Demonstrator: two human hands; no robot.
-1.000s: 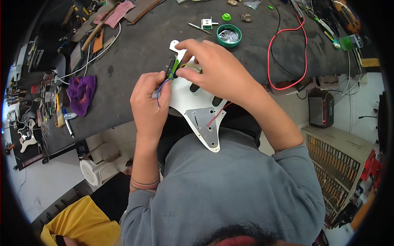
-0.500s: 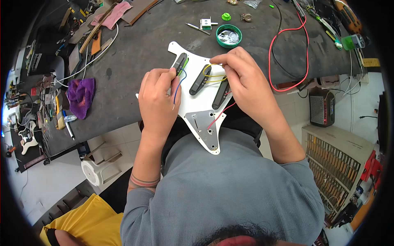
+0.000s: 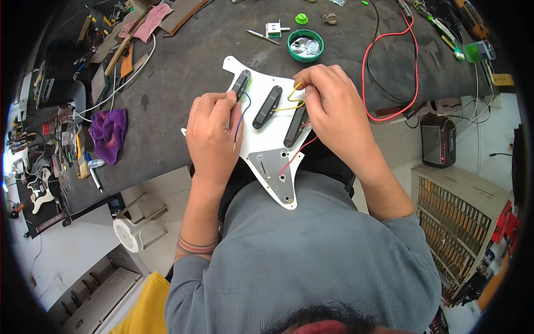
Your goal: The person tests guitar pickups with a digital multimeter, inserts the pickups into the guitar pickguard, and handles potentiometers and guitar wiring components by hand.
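Observation:
A white guitar pickguard (image 3: 261, 81), underside up, leans over the bench's front edge toward my lap. It carries three dark pickups, including the middle pickup (image 3: 267, 107), and a grey metal plate (image 3: 271, 161) at its lower end. My left hand (image 3: 211, 128) grips the pickguard's left edge, its thumb by the left pickup (image 3: 241, 83). A blue wire (image 3: 241, 123) hangs beside that thumb. My right hand (image 3: 332, 100) pinches a looped yellow wire (image 3: 290, 108) above the right pickup (image 3: 296, 127). From beneath that hand a red wire (image 3: 297, 151) runs to the plate.
Beyond the pickguard stand a green bowl (image 3: 305, 46), a switch (image 3: 274, 29), a pointed metal tool (image 3: 262, 37) and a green knob (image 3: 301, 19). A red cable (image 3: 364, 72) loops at right. A purple cloth (image 3: 108, 133) lies left. A person's yellow clothing (image 3: 147, 306) shows lower left.
My right hand has shifted slightly right, and the yellow wire's loop has changed shape. My left hand keeps its grip. The person in yellow has mostly left view at lower left.

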